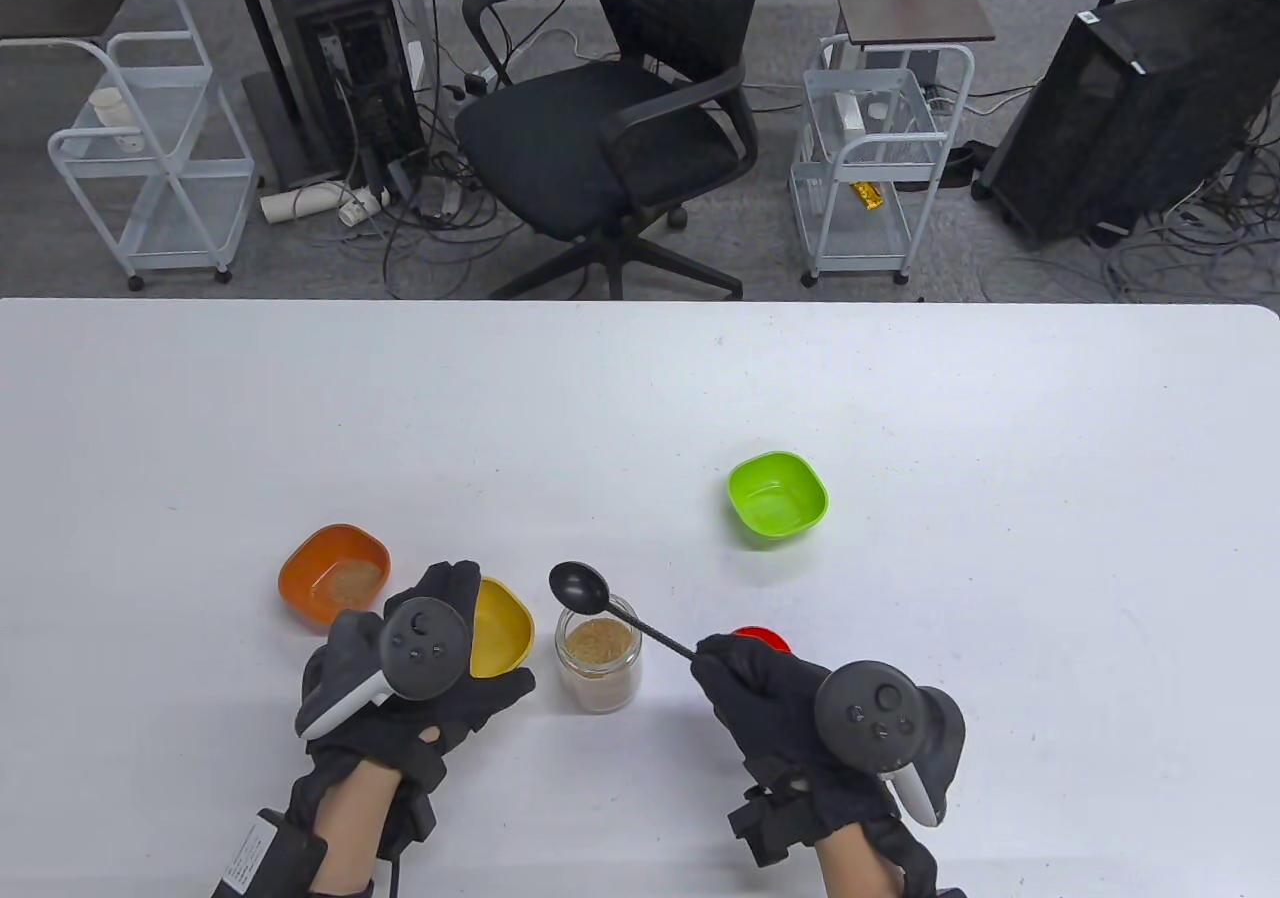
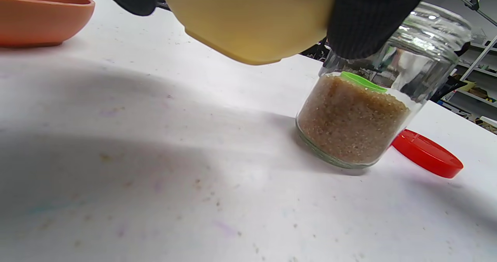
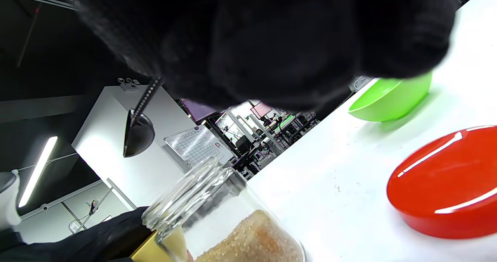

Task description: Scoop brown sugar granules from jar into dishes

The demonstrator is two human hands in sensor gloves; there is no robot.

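Note:
An open glass jar (image 1: 598, 660) of brown sugar granules stands near the table's front; it also shows in the left wrist view (image 2: 361, 114) and the right wrist view (image 3: 217, 223). My right hand (image 1: 790, 708) grips the handle of a black spoon (image 1: 580, 588), whose empty bowl hovers above the jar's far-left rim. My left hand (image 1: 430, 668) holds a yellow dish (image 1: 500, 628) lifted off the table, just left of the jar (image 2: 248, 21). An orange dish (image 1: 335, 578) with some sugar sits to the far left. A green dish (image 1: 778, 498) sits empty at the right.
The jar's red lid (image 1: 765, 638) lies on the table right of the jar, partly behind my right hand, and shows in the right wrist view (image 3: 446, 184). Beyond the table's far edge stand an office chair (image 1: 610, 128) and wire carts.

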